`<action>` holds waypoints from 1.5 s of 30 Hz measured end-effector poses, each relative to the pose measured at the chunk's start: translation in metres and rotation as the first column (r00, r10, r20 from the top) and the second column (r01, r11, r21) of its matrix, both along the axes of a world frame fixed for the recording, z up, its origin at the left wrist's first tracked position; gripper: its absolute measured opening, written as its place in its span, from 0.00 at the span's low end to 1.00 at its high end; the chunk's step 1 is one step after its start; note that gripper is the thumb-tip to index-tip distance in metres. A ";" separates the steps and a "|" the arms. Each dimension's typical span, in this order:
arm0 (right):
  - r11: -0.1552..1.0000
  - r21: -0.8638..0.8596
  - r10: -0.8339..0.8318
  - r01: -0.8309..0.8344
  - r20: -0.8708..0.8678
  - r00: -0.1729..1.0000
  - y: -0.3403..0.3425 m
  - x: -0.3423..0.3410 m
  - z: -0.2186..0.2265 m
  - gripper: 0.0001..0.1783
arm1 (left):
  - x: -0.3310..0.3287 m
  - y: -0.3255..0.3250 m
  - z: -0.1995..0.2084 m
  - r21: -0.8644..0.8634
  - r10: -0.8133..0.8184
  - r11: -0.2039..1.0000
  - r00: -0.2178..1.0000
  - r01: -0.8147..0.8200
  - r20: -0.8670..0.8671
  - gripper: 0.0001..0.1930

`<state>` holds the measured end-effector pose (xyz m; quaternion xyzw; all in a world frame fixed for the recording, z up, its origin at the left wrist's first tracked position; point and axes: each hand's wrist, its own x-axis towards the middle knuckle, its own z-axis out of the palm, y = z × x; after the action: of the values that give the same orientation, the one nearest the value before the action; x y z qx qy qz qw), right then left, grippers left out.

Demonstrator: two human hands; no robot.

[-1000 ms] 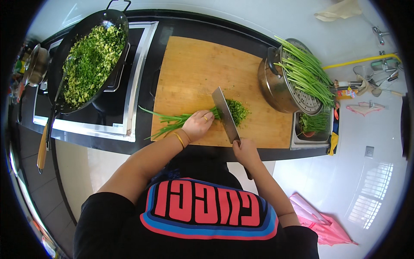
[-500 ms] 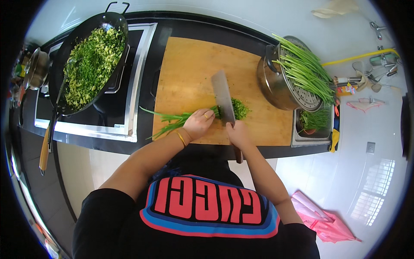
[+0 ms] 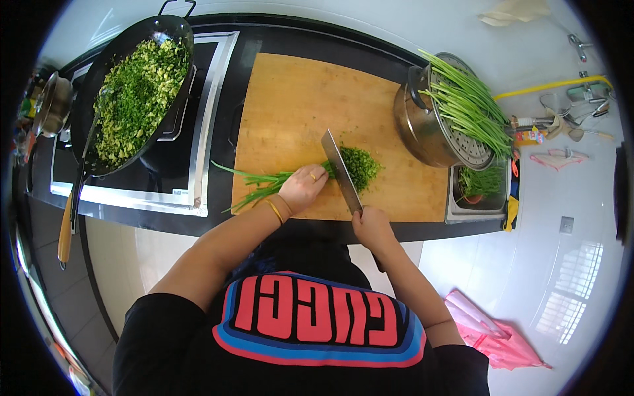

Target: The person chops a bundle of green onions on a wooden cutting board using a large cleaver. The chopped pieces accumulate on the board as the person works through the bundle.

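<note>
On a wooden cutting board [image 3: 310, 99] lies a bundle of long green chives [image 3: 261, 179], pressed down by my left hand [image 3: 304, 188], whose fingers are closed round it near the cut end. My right hand [image 3: 371, 228] grips the handle of a cleaver [image 3: 341, 170]. The blade stands close beside my left fingertips, at the cut end of the bundle. To the right of the blade sits a small heap of chopped chives [image 3: 361, 168], partly behind the blade.
A wok [image 3: 86, 125] with chopped greens and yellow bits rests on the stove [image 3: 198, 168] at the left. At the right stands a steamer pot [image 3: 409, 129] topped with long chives [image 3: 462, 105]. Beyond the board's right corner is a sink [image 3: 485, 210] with more greens.
The cleaver has drawn back toward me and its blade now leans more steeply; my right hand moved slightly nearer and right. More of the chopped heap shows. My left hand has barely moved.
</note>
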<state>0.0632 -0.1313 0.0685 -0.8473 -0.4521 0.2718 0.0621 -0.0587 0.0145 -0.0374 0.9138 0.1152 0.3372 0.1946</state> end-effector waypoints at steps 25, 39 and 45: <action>1.000 0.027 -0.007 0.007 -0.002 1.000 0.006 -0.004 0.001 0.15 | 0.000 -0.002 0.003 -0.027 0.011 1.000 0.998 -0.009 0.065 0.10; 0.983 0.124 -0.122 0.132 -0.083 0.989 0.021 0.014 -0.019 0.17 | 0.004 0.002 0.007 -0.002 -0.005 1.000 0.998 0.005 0.067 0.10; 0.994 0.042 -0.095 0.100 -0.095 0.991 -0.001 0.003 -0.010 0.17 | 0.005 0.001 0.005 -0.004 -0.010 1.000 0.997 0.011 0.077 0.09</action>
<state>0.0667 -0.1327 0.0582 -0.8532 -0.4130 0.2969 0.1158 -0.0533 0.0157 -0.0326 0.9002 0.1036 0.3711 0.2028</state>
